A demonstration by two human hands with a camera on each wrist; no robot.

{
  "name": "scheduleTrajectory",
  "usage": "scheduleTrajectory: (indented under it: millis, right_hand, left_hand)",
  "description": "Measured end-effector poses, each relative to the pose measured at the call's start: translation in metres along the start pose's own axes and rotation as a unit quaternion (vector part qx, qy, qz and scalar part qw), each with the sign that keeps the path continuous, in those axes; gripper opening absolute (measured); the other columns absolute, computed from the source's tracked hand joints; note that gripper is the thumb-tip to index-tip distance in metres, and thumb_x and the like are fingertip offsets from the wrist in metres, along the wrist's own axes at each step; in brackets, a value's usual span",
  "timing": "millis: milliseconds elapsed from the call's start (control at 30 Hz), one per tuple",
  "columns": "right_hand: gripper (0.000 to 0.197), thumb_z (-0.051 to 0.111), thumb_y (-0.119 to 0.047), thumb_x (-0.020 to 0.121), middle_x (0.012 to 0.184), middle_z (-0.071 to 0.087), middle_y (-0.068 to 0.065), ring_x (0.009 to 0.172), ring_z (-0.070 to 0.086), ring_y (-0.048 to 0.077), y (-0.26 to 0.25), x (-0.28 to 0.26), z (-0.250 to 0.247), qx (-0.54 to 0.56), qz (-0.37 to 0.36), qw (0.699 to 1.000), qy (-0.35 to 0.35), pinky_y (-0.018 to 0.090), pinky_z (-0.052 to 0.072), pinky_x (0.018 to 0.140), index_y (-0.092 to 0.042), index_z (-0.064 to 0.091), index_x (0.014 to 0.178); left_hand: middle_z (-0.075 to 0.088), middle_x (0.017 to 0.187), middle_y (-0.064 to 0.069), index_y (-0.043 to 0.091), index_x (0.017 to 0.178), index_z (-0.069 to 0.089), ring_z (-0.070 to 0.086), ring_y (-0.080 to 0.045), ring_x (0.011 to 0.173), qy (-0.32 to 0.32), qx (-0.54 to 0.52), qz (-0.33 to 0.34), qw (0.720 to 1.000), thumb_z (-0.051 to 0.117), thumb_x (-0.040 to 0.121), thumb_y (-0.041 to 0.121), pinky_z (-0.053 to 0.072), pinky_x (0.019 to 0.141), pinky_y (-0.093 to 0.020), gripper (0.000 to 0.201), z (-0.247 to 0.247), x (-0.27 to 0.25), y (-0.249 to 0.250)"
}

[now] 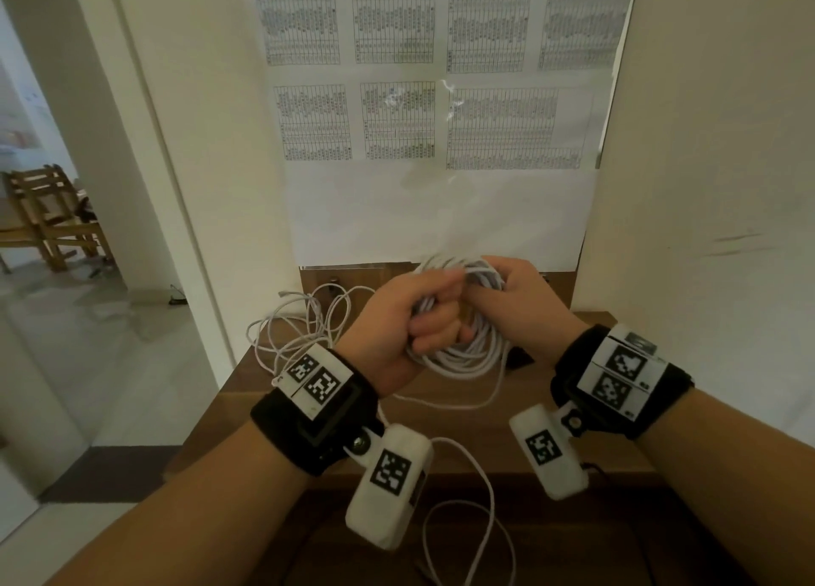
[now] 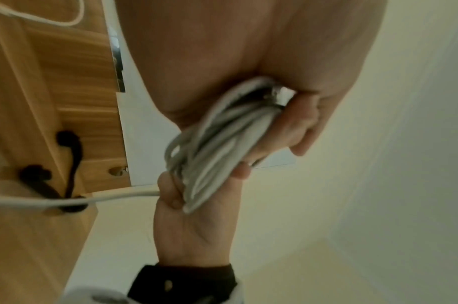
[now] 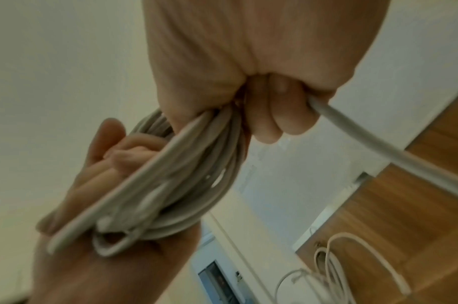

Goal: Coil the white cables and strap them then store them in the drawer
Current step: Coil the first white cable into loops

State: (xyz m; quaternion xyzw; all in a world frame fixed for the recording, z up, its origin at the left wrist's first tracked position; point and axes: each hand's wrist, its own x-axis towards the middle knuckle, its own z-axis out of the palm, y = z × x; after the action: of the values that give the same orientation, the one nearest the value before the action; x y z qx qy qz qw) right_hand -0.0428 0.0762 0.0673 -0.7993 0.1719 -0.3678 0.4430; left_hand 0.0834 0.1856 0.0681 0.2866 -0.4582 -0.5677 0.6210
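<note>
- Head view: both my hands meet above the far half of the wooden cabinet top (image 1: 445, 435), with the coiled white cable (image 1: 458, 356) between them.
- My left hand (image 1: 397, 320) is clenched round the left side of the coil, its fingers curled over the bundled loops.
- My right hand (image 1: 516, 303) grasps the coil's upper right side, fingers wrapped round the strands; the right wrist view shows one strand (image 3: 378, 148) leading out of that fist toward the cabinet.
- The coil hangs in the air, off the wood, and its loose tail (image 1: 480, 488) drops over the near edge of the top.
- A second white cable (image 1: 300, 325) lies in loose, uncoiled loops at the far left corner of the top, well apart from my hands.
- Black cords (image 2: 72, 160) show against the wood in the left wrist view.
- Printed sheets (image 1: 436, 69) hang on the wall behind.
</note>
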Motion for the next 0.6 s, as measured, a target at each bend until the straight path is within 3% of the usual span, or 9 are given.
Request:
scheduleTrajectory:
  millis: [100,167,233,267,400,467,533,600]
  right_hand:
    - [0.027,0.068,-0.037,0.091,0.087,0.069,0.024,0.074,0.065,0.024,-0.001,0.002,-0.004,0.032,0.005,0.999,-0.028,0.041,0.054,0.070,-0.012,0.072,0.102]
    - [0.035,0.070,-0.054,0.085,0.070,0.062,0.008,0.057,0.056,0.018,0.004,-0.002,-0.007,0.083,0.041,0.994,-0.058,0.030,0.047,0.050,-0.022,0.070,0.099]
    - [0.030,0.066,-0.048,0.090,0.070,0.058,-0.002,0.056,0.046,0.014,0.013,-0.007,-0.007,0.142,0.083,0.984,-0.066,0.026,0.037,0.048,-0.020,0.068,0.101]
    - [0.025,0.063,-0.039,0.095,0.075,0.063,-0.002,0.060,0.049,0.015,0.019,-0.009,-0.007,0.149,0.097,0.982,-0.061,0.027,0.038,0.051,-0.017,0.067,0.105]
    - [0.043,0.075,-0.041,0.082,0.091,0.072,0.001,0.083,0.069,0.018,0.036,-0.018,-0.001,-0.002,0.094,0.993,-0.077,0.035,0.056,0.079,-0.026,0.061,0.121]
    - [0.033,0.069,-0.033,0.091,0.095,0.071,0.004,0.091,0.070,0.020,0.040,-0.022,0.008,-0.061,0.106,0.991,-0.060,0.039,0.057,0.088,-0.029,0.056,0.121]
    - [0.016,0.055,-0.026,0.101,0.094,0.067,0.008,0.086,0.067,0.023,0.039,-0.024,0.016,-0.091,0.111,0.989,-0.028,0.037,0.055,0.083,-0.026,0.054,0.117]
    - [0.013,0.043,-0.027,0.106,0.082,0.060,0.011,0.068,0.056,0.023,0.037,-0.025,0.024,-0.126,0.086,0.988,-0.014,0.037,0.050,0.067,-0.023,0.055,0.109]
  left_hand:
    - [0.030,0.036,0.010,0.016,0.064,0.047,0.030,-0.005,0.030,0.017,-0.081,-0.004,0.997,0.048,0.095,0.028,0.049,0.063,-0.025,0.033,0.001,0.001,0.009]
    - [0.030,0.036,0.010,0.016,0.064,0.046,0.029,-0.006,0.029,0.030,-0.135,0.006,0.990,0.046,0.096,0.028,0.049,0.063,-0.024,0.034,-0.002,0.004,0.016]
    - [0.030,0.037,0.010,0.016,0.064,0.044,0.030,-0.007,0.030,0.039,-0.177,0.027,0.983,0.047,0.096,0.028,0.050,0.065,-0.025,0.034,-0.007,0.007,0.026]
    - [0.030,0.037,0.009,0.017,0.063,0.043,0.030,-0.007,0.030,0.047,-0.189,0.039,0.980,0.047,0.097,0.028,0.051,0.066,-0.025,0.035,-0.009,0.009,0.031]
    - [0.031,0.039,0.010,0.021,0.066,0.037,0.032,-0.007,0.034,0.087,-0.226,0.062,0.968,0.045,0.100,0.030,0.043,0.074,-0.023,0.036,-0.019,0.014,0.043]
    - [0.031,0.042,0.009,0.022,0.068,0.036,0.033,-0.007,0.037,0.098,-0.242,0.074,0.963,0.045,0.101,0.032,0.040,0.077,-0.022,0.036,-0.022,0.017,0.046]
    - [0.031,0.044,0.009,0.021,0.067,0.040,0.033,-0.008,0.040,0.108,-0.246,0.090,0.959,0.047,0.101,0.033,0.036,0.083,-0.020,0.037,-0.022,0.020,0.048]
    - [0.031,0.046,0.007,0.018,0.064,0.046,0.035,-0.009,0.042,0.123,-0.235,0.114,0.958,0.047,0.102,0.033,0.031,0.086,-0.021,0.040,-0.019,0.023,0.050]
